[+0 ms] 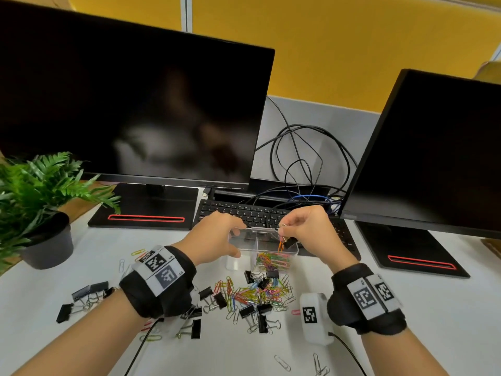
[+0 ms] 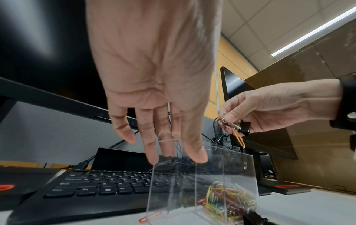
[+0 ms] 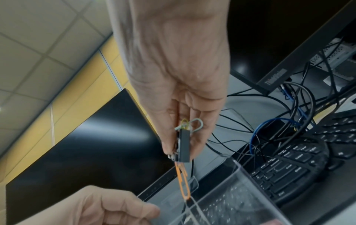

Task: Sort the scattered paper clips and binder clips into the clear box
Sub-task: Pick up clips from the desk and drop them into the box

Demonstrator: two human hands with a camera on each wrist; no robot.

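A clear box with a divider stands in front of the keyboard; its right compartment holds several coloured paper clips. My left hand grips the box's left end, fingers over the rim and thumb on the near wall. My right hand hovers over the right compartment and pinches a black binder clip by its wire handle. Tangled on that binder clip, an orange paper clip dangles toward the box, with a thin silver one below it.
A heap of coloured paper clips and black binder clips lies just in front of the box. More binder clips lie at the left, silver paper clips near the front edge. A keyboard, cables, two monitors and a potted plant surround the area.
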